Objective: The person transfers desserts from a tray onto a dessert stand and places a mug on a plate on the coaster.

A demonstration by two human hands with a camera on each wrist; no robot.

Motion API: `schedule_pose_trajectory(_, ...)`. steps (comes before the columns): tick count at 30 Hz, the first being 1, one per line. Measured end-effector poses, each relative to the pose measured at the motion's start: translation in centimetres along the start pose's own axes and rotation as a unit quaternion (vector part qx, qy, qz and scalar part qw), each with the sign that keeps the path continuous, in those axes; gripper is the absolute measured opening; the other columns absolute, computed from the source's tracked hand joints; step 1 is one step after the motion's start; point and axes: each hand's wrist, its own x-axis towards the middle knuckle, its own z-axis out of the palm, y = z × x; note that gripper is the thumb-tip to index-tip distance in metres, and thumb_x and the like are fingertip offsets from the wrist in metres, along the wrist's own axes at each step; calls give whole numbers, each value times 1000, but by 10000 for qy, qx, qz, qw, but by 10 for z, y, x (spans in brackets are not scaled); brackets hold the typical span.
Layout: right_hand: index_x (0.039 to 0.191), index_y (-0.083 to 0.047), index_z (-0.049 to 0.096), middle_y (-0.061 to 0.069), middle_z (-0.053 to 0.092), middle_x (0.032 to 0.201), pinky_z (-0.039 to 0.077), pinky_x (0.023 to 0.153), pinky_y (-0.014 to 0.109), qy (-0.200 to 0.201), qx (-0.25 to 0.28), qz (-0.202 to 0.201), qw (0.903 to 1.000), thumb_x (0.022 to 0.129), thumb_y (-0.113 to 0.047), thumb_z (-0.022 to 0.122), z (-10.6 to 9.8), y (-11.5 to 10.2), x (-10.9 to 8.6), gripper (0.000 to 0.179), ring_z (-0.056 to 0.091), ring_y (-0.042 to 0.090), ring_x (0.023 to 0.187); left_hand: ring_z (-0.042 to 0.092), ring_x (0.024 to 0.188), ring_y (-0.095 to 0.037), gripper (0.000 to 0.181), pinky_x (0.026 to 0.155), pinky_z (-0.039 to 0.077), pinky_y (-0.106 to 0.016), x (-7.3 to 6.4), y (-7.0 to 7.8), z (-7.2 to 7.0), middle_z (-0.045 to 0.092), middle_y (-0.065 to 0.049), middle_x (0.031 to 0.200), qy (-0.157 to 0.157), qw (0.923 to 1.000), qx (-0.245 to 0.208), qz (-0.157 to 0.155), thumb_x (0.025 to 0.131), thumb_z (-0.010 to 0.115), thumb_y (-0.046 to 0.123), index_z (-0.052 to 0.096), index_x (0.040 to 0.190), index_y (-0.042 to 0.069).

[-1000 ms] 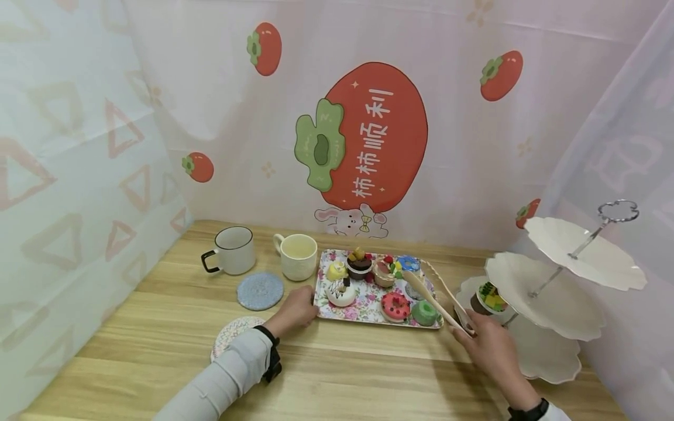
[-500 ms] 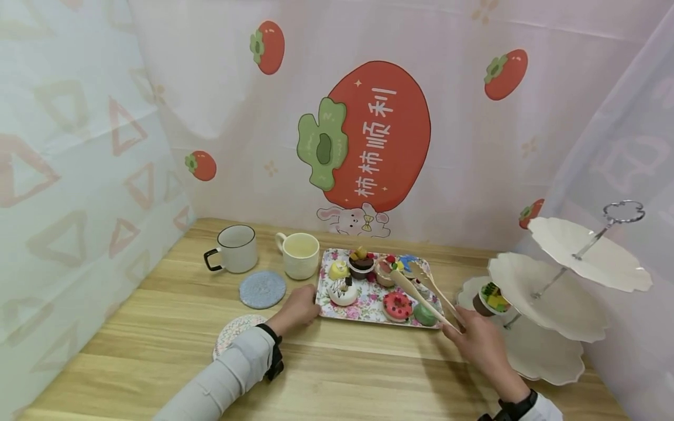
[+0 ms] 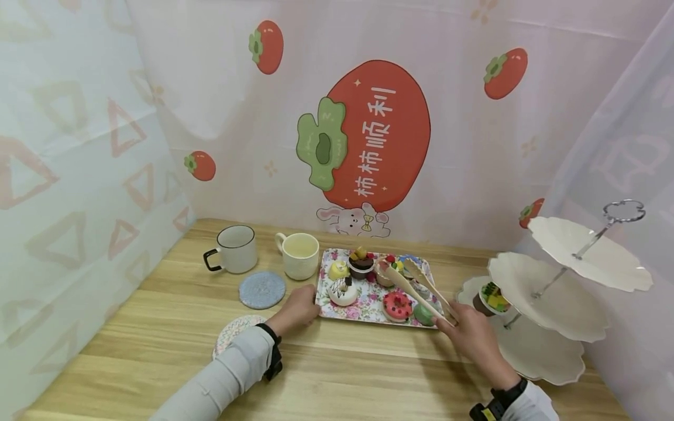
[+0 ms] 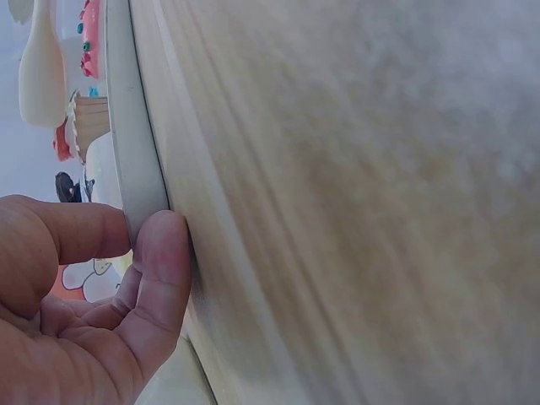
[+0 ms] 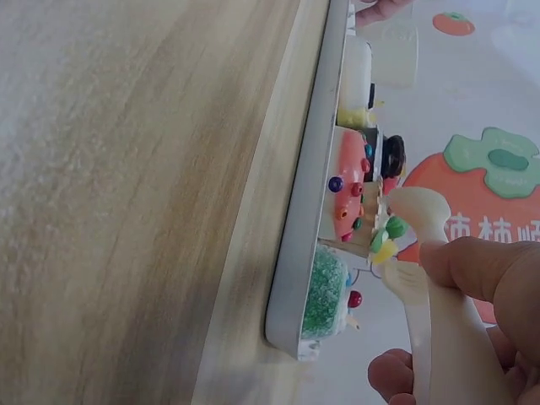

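My left hand [image 3: 299, 305] pinches the left edge of a floral tray [image 3: 354, 313] between thumb and fingers, which the left wrist view shows close up. In my right hand [image 3: 471, 336] is a pair of wooden tongs [image 3: 403, 285], arms spread over the tray. Their tips overlap a cupcake with pink frosting [image 5: 361, 213] and fruit topping, one arm on each side of it in the head view. Also on the tray are a chocolate cupcake [image 3: 361, 266], a white donut [image 3: 342, 293], a pink donut [image 3: 397, 307], a green sweet [image 3: 423, 314] and a small yellow one [image 3: 338, 269].
At right stands a three-tier cake stand [image 3: 547, 292] with a fruit-topped cupcake [image 3: 491, 299] on its lowest tier. To the left are a black-rimmed mug [image 3: 237, 250], a cream mug [image 3: 300, 257], a blue coaster [image 3: 262, 290] and a speckled coaster [image 3: 231, 331], partly under the left sleeve.
My right hand has shifted left and the tongs have swung with it, their tips now at the pink-frosted cupcake. The left hand and the tray stay in place.
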Motion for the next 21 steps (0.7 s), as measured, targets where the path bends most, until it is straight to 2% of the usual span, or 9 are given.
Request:
schedule_pose_trajectory(5, 104, 6, 64, 9, 60, 73, 38, 47, 32, -95, 108, 63, 9999, 78, -24, 75, -1, 0, 4, 41, 48, 16, 57, 52, 45, -15, 11, 41, 40, -25, 1, 1, 0, 53, -7, 58, 30, 10000, 20, -2, 80, 57, -4, 49, 82, 3)
schedule_pose_trajectory(10, 109, 9, 61, 15, 63, 80, 43, 49, 34, -170, 154, 108, 9997, 78, -25, 75, 0, -1, 11, 48, 53, 18, 59, 51, 44, -15, 10, 41, 41, -25, 1, 0, 1, 52, -6, 57, 69, 10000, 25, -29, 79, 58, -4, 51, 83, 2)
schedule_pose_trajectory(17, 113, 13, 57, 24, 64, 90, 49, 59, 44, -241, -9, 140, 9996, 79, -27, 74, 2, -2, 21, 56, 60, 28, 69, 50, 43, -14, 11, 40, 40, -25, 1, -2, 2, 52, -6, 55, 69, 9999, -82, 37, 79, 58, -5, 50, 83, 3)
schedule_pose_trajectory(21, 114, 12, 57, 23, 64, 91, 49, 57, 41, -370, 49, 291, 9989, 79, -28, 73, 3, -4, 27, 56, 58, 23, 66, 50, 43, -14, 11, 40, 41, -25, 0, -2, 2, 52, -6, 56, 89, 9999, -128, 76, 78, 57, -5, 50, 83, 2)
